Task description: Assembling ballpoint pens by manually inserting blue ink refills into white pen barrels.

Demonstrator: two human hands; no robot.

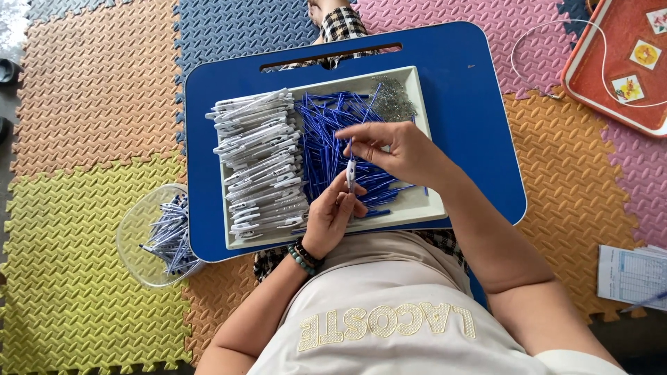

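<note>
Pen barrel point(351, 175), white, is held upright between both hands above the white tray point(424, 201), with a thin blue refill point(351, 147) rising from its top end.

Foam floor mats point(90, 90) in orange, yellow, pink and blue cover the floor. A blue lap table point(479, 104) sits across the person's legs and carries the white tray. An orange tray point(611, 48) lies at the upper right, and a printed paper sheet point(629, 272) at the lower right. A clear plastic bowl point(135, 239) holding assembled pens stands just beside the table's left edge.

Inside the white tray, white barrels point(260, 167) are stacked on the left, loose blue refills point(323, 132) fill the middle, and small metal springs point(392, 97) are heaped in the upper right corner.

Right hand point(399, 149): fingers closed narrowly, pinching the refill's upper end. Left hand point(333, 215): closed around the barrel's lower part; a beaded bracelet point(303, 257) sits on its wrist.
</note>
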